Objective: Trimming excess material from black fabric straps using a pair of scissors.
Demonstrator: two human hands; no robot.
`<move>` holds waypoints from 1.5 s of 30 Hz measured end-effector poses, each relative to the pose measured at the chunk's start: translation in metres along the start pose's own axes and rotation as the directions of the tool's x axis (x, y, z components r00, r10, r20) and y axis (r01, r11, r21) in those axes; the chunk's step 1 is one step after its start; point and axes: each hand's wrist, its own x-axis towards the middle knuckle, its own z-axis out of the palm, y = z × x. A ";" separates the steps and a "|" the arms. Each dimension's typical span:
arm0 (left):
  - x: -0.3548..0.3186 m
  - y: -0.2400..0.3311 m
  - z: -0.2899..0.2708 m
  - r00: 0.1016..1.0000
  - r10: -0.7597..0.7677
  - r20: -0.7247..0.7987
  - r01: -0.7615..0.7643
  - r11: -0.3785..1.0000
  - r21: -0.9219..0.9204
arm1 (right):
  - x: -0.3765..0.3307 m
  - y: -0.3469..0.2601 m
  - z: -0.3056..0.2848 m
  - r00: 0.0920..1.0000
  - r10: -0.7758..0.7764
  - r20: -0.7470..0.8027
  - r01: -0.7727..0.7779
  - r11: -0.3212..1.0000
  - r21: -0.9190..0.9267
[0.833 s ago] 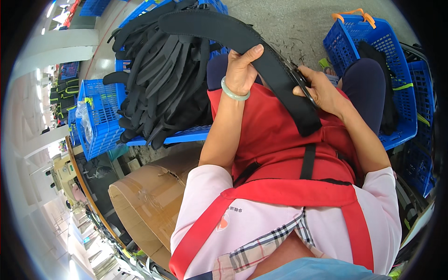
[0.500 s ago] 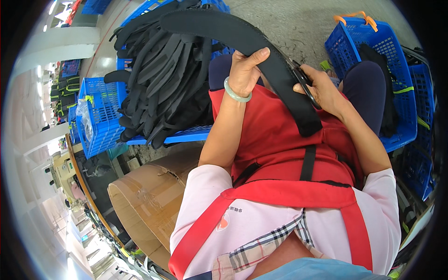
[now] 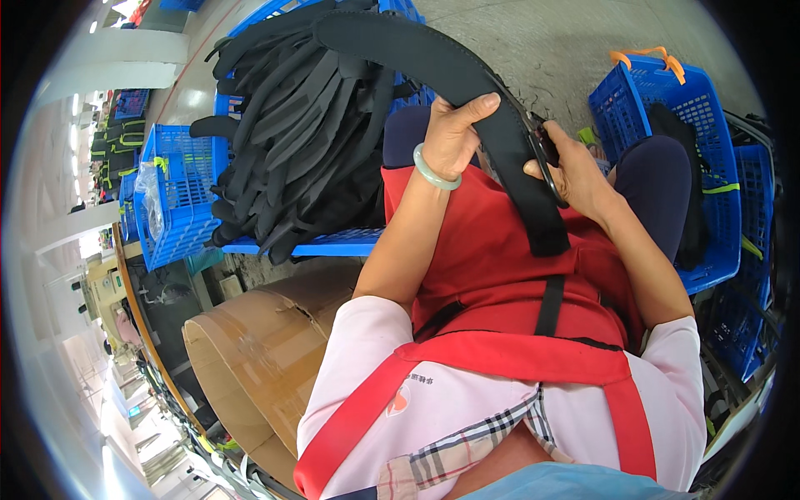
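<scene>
A long, curved black padded strap [image 3: 425, 60] is stretched across my lap, its far end reaching over a pile of similar straps. My left hand [image 3: 454, 146] pinches it near the middle, thumb on top and the other fingers mostly hidden underneath. In my right hand [image 3: 579, 175] is a pair of dark-handled scissors [image 3: 546, 158], the fingers through and around the handles. The blades lie along the strap's right edge; whether they are apart cannot be made out. The strap's near end rests against my red apron [image 3: 467, 258].
Left of my knees, a heap of black straps [image 3: 292, 158] fills a blue crate [image 3: 333, 243]. Another blue crate [image 3: 183, 200] stands farther left. On the right is a blue basket [image 3: 621, 104] with black pieces inside. A large cardboard box [image 3: 258, 358] sits near my left side.
The view has shifted slightly. The scissor blades now show farther along the strap's right edge, toward its far end. Both hands keep their hold.
</scene>
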 end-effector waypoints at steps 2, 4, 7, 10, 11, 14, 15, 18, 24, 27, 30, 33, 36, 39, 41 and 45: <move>0.001 0.003 -0.002 1.000 -0.012 0.011 0.012 1.000 0.003 | 0.003 -0.003 -0.004 0.997 0.057 0.052 -0.058 0.998 0.026; 0.001 0.005 -0.003 0.999 -0.026 0.021 0.026 1.000 0.007 | 0.005 -0.001 -0.004 0.988 0.114 0.104 -0.120 0.992 0.050; 0.002 0.004 -0.004 0.999 -0.041 0.030 0.041 0.999 0.000 | 0.005 0.008 0.000 0.996 0.063 0.060 -0.068 0.992 0.101; 0.002 0.006 -0.001 0.999 -0.028 0.026 0.027 0.999 0.022 | 0.005 0.001 -0.003 0.996 0.068 0.059 -0.069 0.998 0.008; 0.004 0.011 0.000 1.000 0.024 0.008 -0.025 0.997 0.078 | 0.007 -0.002 -0.005 0.995 0.066 0.079 -0.066 0.998 -0.004; 0.010 0.020 -0.002 0.997 0.078 -0.008 -0.077 0.992 0.096 | 0.005 -0.001 0.001 0.997 0.046 0.059 -0.046 0.999 -0.001; 0.009 0.018 0.001 0.998 0.069 -0.013 -0.067 0.993 0.094 | 0.005 -0.001 0.003 0.999 0.024 0.022 -0.024 1.000 0.013; 0.004 0.014 0.001 1.000 0.020 0.005 -0.021 0.998 0.061 | 0.008 -0.007 0.005 1.000 0.002 0.019 -0.002 0.999 0.042; 0.001 0.012 -0.005 1.000 0.005 0.019 -0.006 1.000 0.022 | 0.012 -0.004 0.003 0.979 0.115 0.167 -0.124 0.991 0.042; 0.001 0.012 -0.005 0.999 -0.003 0.042 0.002 1.000 0.017 | 0.010 -0.002 0.007 0.972 0.155 0.176 -0.188 0.963 0.192; 0.000 0.011 -0.005 1.000 0.000 -0.005 0.000 1.000 0.007 | 0.012 -0.005 0.006 0.967 0.176 0.183 -0.220 0.940 0.259; 0.002 0.007 -0.003 1.000 -0.006 -0.009 0.006 0.999 0.034 | 0.011 0.002 0.008 0.993 0.080 0.085 -0.096 0.971 0.217; 0.004 0.009 -0.005 1.000 -0.025 0.012 0.025 0.999 0.031 | 0.014 0.000 0.000 0.995 0.069 0.071 -0.081 0.980 0.184; 0.009 0.008 0.003 1.000 0.023 0.016 -0.023 0.999 0.023 | 0.017 -0.004 -0.010 0.984 0.147 0.104 -0.161 0.976 0.149; 0.019 0.011 0.011 0.995 0.075 0.064 -0.080 0.993 0.087 | 0.020 -0.003 -0.016 0.988 0.141 0.066 -0.149 0.979 0.140; 0.036 0.020 0.027 0.968 0.195 0.159 -0.238 0.913 0.331 | 0.031 -0.009 -0.042 0.978 0.205 0.050 -0.207 0.888 0.410</move>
